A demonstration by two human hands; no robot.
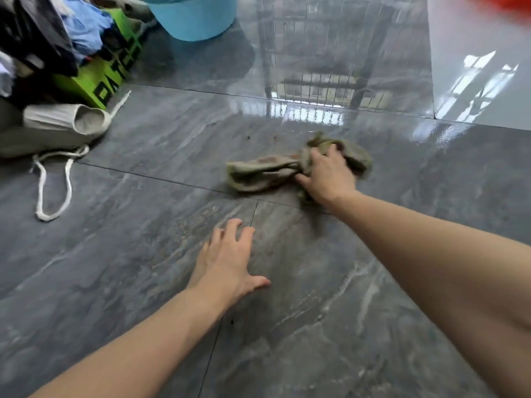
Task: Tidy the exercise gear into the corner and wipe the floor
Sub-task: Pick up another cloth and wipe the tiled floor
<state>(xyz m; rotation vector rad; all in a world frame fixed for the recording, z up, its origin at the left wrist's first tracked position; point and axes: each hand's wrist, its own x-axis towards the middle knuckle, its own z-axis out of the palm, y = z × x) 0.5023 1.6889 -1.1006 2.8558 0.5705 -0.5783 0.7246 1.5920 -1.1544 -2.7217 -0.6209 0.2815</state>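
Right hand (327,176) bunching a crumpled rag (258,173) in its grip on the grey tiled floor (143,173), left hand (227,262) flat on the tiles, fingers spread

Soft, even daylight fills the scene. The glossy grey floor tiles (143,173) mirror a barred window as bright white glare along the far edge, strongest toward the far right corner. Shadows are faint and diffuse, one darkening the tile under the blue bucket (195,17). Wide-angle distortion bows the tile joints toward the frame edges. An orange-red shape (500,2) at the top right corner is smeared by blur, and the rag (258,173) looks slightly soft.
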